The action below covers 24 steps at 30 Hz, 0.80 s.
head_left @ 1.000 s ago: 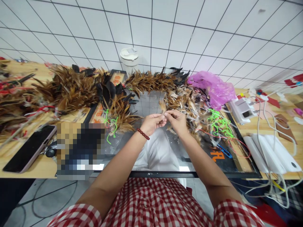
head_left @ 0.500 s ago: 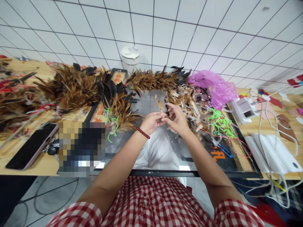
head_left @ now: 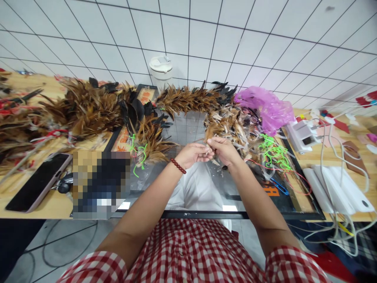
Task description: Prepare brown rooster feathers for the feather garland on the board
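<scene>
My left hand (head_left: 196,152), with a dark red bead bracelet (head_left: 178,166) at its wrist, is closed in a pinch. My right hand (head_left: 223,150) pinches right against its fingertips. Between them is a brown feather (head_left: 209,133), mostly covered by the fingers and hard to separate from the loose feather pile (head_left: 232,125) just behind. To the left lies a bunch of brown and black feathers (head_left: 150,137) with bright green string. Across the back stretches a garland of brown feathers (head_left: 191,98).
A dark glass panel (head_left: 188,122) lies under the hands. At right are a pink plastic bag (head_left: 265,108), green strings (head_left: 273,151), a blue cutter (head_left: 279,186) and white chargers with cables (head_left: 304,135). At left are more feathers (head_left: 88,106) and a phone (head_left: 38,182). Behind stands a white cup (head_left: 161,70).
The right hand's fingers, spread beside the left before, have closed into a pinch against it. The feather that stood upright above the left fingertips is now mostly hidden.
</scene>
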Available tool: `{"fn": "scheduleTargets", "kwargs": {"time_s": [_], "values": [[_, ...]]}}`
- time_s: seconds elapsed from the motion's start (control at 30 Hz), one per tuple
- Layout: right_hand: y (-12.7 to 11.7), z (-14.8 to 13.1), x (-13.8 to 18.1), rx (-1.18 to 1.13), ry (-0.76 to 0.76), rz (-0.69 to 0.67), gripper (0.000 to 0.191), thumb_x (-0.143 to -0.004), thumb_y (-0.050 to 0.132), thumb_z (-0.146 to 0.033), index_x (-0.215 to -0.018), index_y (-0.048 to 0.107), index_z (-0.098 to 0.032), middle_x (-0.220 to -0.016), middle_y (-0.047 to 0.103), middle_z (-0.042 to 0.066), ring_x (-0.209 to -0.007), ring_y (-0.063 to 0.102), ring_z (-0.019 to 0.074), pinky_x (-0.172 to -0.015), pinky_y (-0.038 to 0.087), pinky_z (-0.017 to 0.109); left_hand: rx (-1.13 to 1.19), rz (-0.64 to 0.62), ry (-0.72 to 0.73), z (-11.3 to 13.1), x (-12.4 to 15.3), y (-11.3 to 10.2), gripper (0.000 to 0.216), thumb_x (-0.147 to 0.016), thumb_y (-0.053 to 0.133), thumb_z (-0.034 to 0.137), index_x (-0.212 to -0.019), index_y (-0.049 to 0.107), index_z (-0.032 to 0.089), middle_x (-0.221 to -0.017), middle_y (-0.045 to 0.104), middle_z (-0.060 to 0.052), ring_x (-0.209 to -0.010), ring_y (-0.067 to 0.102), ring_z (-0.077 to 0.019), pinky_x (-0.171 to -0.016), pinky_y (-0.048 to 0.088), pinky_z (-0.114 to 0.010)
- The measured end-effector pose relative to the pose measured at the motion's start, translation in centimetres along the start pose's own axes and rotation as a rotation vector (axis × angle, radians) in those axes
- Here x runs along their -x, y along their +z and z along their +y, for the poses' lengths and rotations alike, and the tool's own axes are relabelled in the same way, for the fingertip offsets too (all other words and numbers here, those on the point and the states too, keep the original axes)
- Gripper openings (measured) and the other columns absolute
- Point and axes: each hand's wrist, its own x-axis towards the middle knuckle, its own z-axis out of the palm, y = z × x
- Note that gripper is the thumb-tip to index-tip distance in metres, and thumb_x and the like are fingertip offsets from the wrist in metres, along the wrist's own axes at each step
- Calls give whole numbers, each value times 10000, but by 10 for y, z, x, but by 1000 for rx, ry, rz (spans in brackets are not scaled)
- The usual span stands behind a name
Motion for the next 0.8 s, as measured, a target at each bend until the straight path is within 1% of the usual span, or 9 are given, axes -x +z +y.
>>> {"fn": "scheduleTargets", "kwargs": {"time_s": [0.13,0.2,0.27,0.33,0.43,0.53,0.63,0.73,0.8], "values": [[1,4,-1,79,-59,30,360,-654,755,-502,-613,603,-178,-516,529,-38,-465,462,81,-465,398,215,49,43,33,-3,-2,3,206,-662,794,241,-754,702,81,-782,711,-107,-702,671,-144,-675,538,-254],[-2,5,-1,213,-178,53,362,-681,721,-537,-739,647,-188,-621,563,-20,-535,498,100,-532,458,247,114,106,75,-4,-3,3,169,-669,783,205,-752,691,90,-749,699,-85,-695,661,-131,-692,534,-259],[-4,5,0,483,-390,66,477,-667,733,-543,-1001,664,-209,-847,603,28,-702,557,146,-667,507,308,184,168,121,-3,-5,2,137,-687,761,179,-761,682,94,-740,689,-72,-696,652,-122,-674,519,-243],[-7,4,2,822,-606,56,656,-680,739,-506,-1254,565,-239,-1059,561,78,-918,562,213,-815,498,375,227,196,137,-2,-6,-1,120,-705,738,174,-772,677,96,-752,686,-71,-708,650,-125,-637,501,-229],[-7,4,5,1159,-758,42,669,-798,641,-436,-1403,416,-264,-1144,503,106,-1075,512,267,-910,459,420,247,191,134,-1,-7,-3,112,-717,719,173,-789,674,100,-758,682,-65,-741,654,-131,-631,491,-222],[-5,6,7,1245,-792,89,626,-858,568,-381,-1434,356,-258,-1126,501,110,-1048,526,265,-887,470,408,248,191,125,-2,-8,-4,110,-721,716,179,-785,669,104,-769,685,-58,-704,638,-110,-672,504,-232],[-3,8,6,1233,-780,133,595,-867,556,-375,-1420,376,-246,-1133,503,115,-1047,534,264,-881,478,399,249,200,103,-2,-8,-2,122,-717,723,190,-792,666,111,-770,686,-47,-640,609,-90,-711,523,-267],[-2,8,6,1160,-722,162,593,-850,580,-409,-1397,414,-250,-1156,507,118,-1026,544,260,-869,484,400,241,197,114,-2,-7,-1,148,-711,734,200,-810,666,114,-775,688,-48,-649,611,-88,-728,529,-275],[-2,6,5,1042,-669,180,631,-796,643,-458,-1360,465,-239,-1132,525,113,-939,560,238,-829,493,391,222,208,142,-2,-6,0,156,-715,735,211,-814,667,112,-784,694,-56,-645,615,-88,-708,529,-265]]}}
